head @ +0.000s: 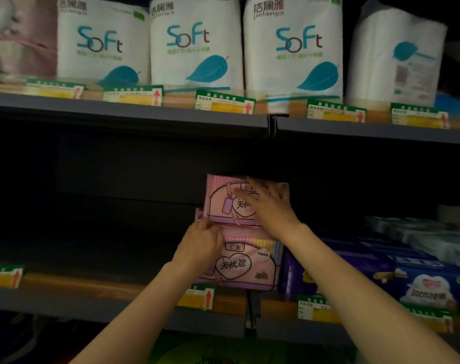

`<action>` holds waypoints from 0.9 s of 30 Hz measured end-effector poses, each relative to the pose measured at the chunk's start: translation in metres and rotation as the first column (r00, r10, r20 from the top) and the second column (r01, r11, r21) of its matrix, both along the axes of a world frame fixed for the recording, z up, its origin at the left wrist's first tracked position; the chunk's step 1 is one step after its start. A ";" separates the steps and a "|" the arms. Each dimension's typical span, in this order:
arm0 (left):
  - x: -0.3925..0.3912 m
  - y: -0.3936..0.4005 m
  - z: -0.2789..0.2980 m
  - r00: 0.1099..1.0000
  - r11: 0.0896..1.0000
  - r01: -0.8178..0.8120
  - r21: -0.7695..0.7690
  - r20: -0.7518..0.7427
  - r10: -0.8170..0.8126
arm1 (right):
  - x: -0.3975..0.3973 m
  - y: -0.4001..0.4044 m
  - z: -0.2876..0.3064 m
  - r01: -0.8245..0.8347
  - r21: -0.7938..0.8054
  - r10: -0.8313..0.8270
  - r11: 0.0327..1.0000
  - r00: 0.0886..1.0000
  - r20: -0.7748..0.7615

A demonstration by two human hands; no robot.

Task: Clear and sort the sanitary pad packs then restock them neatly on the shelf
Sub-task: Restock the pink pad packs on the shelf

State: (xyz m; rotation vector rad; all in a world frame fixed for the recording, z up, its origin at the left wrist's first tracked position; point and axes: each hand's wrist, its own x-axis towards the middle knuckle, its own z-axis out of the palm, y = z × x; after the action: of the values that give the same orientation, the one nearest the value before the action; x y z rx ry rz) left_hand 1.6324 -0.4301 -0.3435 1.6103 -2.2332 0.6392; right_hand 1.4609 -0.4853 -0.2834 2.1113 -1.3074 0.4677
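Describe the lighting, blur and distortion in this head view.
Head view: the upper shelf's white tissue packs are brightly lit, while the lower shelf bay behind the pink pad packs is nearly black; the left edge is smeared with blur, price tags are unreadable; the wide angle bows the shelf edges; the hands, left and right, are fairly sharp.

two pink plastic sanitary pad packs stand stacked on the dark grey metal shelf, the upper pink pack resting on the lower pink pack. the right hand lies flat with straight fingers over the upper pack's front, while the left hand pinches at the seam between the two. just right stand dark blue tissue packs, and white plastic-wrapped paper rolls line the shelf above.
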 end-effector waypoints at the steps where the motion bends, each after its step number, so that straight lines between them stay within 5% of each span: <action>1: 0.000 0.001 0.001 0.996 1.000 -0.003 -0.005 -0.088 0.003 | 0.001 -0.004 0.001 -0.006 -0.011 0.006 1.000 1.000 -0.005; 3: -0.003 -0.004 0.001 0.966 0.999 -0.032 -0.015 -0.257 0.027 | 0.002 -0.012 0.002 -0.025 -0.025 0.024 0.999 1.000 -0.019; 9: -0.002 -0.006 -0.014 0.956 0.998 -0.021 -0.063 -0.292 0.002 | 0.010 -0.016 0.001 -0.044 -0.040 0.043 0.998 0.999 -0.019; 13: 0.000 -0.004 -0.002 0.915 1.000 0.006 0.029 -0.404 0.006 | -0.018 -0.012 0.002 0.120 0.070 -0.127 0.990 0.985 0.113; 16: -0.003 -0.007 0.008 0.927 0.994 -0.051 0.094 -0.366 0.082 | -0.029 -0.009 -0.004 0.096 0.234 -0.161 0.967 0.948 0.276; 22: -0.004 -0.007 0.013 0.956 0.968 -0.201 0.152 -0.187 0.228 | 0.001 -0.010 -0.009 -0.035 0.043 0.019 0.998 0.950 0.311; 27: 0.003 -0.008 0.014 0.955 0.959 -0.183 0.217 -0.194 0.226 | -0.008 -0.018 0.005 0.181 0.161 -0.227 0.970 0.909 0.349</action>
State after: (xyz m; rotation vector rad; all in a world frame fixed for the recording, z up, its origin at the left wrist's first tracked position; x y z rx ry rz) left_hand 1.6349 -0.4379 -0.3294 1.9264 -2.0393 0.2791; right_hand 1.4529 -0.5030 -0.2780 2.0175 -1.7918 0.7302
